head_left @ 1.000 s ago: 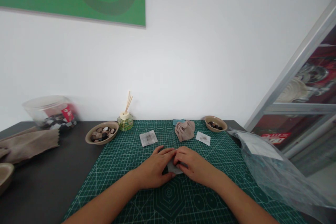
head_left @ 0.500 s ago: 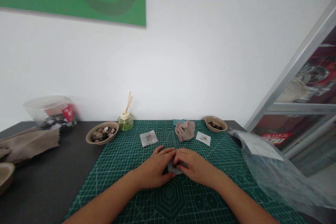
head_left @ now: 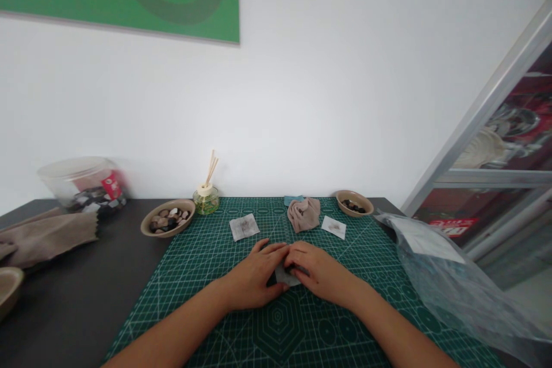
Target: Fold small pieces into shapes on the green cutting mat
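A small grey sheet of paper (head_left: 286, 278), perhaps sandpaper, lies on the green cutting mat (head_left: 233, 261) between my two hands. My left hand (head_left: 255, 277) rests flat with fingers stretched out, its thumb and fingertips touching the sheet's left side and holding it down. My right hand (head_left: 321, 271) is closed in a pinch over the sheet. A dark stone (head_left: 298, 269) shows between its fingers, mostly hidden by them. Beyond the hands lie a smudged grey sheet (head_left: 244, 227), a crumpled beige cloth (head_left: 303, 214) and a white sheet with a brownish smudge (head_left: 334, 227).
A bowl of mixed stones (head_left: 146, 226) stands at left, another with dark stones (head_left: 369, 204) at back right. A reed diffuser (head_left: 206, 199), clear plastic jar (head_left: 81, 184), brown cloth (head_left: 56, 237) and plastic bag (head_left: 457, 282) lie around the mat. A wall rises behind.
My right hand has shifted very slightly, with the dark stone still in its fingers over the sheet. My left hand has stayed in place.
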`<state>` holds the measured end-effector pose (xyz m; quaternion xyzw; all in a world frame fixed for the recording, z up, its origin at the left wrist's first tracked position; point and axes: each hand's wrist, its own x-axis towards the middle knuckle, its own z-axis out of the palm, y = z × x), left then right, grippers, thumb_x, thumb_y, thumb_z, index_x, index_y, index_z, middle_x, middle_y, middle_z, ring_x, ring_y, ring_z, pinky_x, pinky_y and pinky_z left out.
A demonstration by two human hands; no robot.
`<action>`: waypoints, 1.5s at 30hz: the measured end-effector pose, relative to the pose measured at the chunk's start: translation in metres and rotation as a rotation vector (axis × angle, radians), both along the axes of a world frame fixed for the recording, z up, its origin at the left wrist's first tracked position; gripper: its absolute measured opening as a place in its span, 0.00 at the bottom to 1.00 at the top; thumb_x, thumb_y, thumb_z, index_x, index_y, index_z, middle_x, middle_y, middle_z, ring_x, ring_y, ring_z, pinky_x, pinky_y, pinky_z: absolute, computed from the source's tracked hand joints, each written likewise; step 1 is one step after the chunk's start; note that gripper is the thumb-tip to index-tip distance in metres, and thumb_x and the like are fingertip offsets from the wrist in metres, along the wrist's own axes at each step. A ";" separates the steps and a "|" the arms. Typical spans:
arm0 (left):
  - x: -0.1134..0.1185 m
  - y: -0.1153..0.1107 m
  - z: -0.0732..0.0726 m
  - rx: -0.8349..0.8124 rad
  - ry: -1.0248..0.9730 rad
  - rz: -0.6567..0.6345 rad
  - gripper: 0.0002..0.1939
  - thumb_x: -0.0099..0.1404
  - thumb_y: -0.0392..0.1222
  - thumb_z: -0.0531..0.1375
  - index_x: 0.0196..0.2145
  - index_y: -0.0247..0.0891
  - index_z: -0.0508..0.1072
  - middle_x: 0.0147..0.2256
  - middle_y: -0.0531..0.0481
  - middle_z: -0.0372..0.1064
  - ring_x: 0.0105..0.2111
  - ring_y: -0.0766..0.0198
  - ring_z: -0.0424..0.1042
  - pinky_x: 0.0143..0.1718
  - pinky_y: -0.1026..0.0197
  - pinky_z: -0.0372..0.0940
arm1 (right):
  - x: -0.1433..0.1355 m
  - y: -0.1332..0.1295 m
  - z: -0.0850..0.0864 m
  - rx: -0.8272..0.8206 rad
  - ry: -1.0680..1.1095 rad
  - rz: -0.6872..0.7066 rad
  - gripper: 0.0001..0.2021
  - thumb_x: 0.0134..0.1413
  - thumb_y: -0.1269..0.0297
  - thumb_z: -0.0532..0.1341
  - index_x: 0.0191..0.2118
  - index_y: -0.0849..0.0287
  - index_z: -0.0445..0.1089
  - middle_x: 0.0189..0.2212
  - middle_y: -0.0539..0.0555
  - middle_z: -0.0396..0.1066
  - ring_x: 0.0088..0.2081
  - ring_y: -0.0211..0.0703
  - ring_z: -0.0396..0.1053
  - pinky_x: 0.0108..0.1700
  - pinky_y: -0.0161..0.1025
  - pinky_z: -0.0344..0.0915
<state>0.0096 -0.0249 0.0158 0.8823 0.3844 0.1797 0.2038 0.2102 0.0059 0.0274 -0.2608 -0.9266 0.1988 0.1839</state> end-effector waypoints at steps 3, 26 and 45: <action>0.000 0.000 -0.001 0.000 0.003 -0.005 0.30 0.60 0.40 0.60 0.58 0.41 0.57 0.59 0.44 0.57 0.60 0.51 0.54 0.62 0.42 0.41 | 0.001 0.000 0.000 -0.009 -0.004 0.036 0.10 0.50 0.79 0.58 0.37 0.59 0.68 0.39 0.53 0.69 0.45 0.42 0.65 0.49 0.39 0.62; -0.001 0.001 0.001 -0.006 -0.003 -0.017 0.32 0.59 0.40 0.59 0.60 0.42 0.54 0.60 0.43 0.57 0.59 0.52 0.55 0.62 0.42 0.40 | 0.001 -0.001 0.002 -0.018 -0.017 0.004 0.11 0.48 0.79 0.59 0.36 0.59 0.69 0.39 0.54 0.69 0.44 0.42 0.65 0.48 0.39 0.62; -0.002 0.002 0.001 -0.014 0.005 -0.022 0.35 0.55 0.35 0.57 0.60 0.42 0.53 0.60 0.43 0.56 0.59 0.52 0.55 0.62 0.43 0.39 | 0.000 -0.002 0.003 -0.020 -0.022 -0.017 0.09 0.50 0.78 0.59 0.36 0.59 0.69 0.38 0.53 0.69 0.41 0.42 0.66 0.46 0.39 0.63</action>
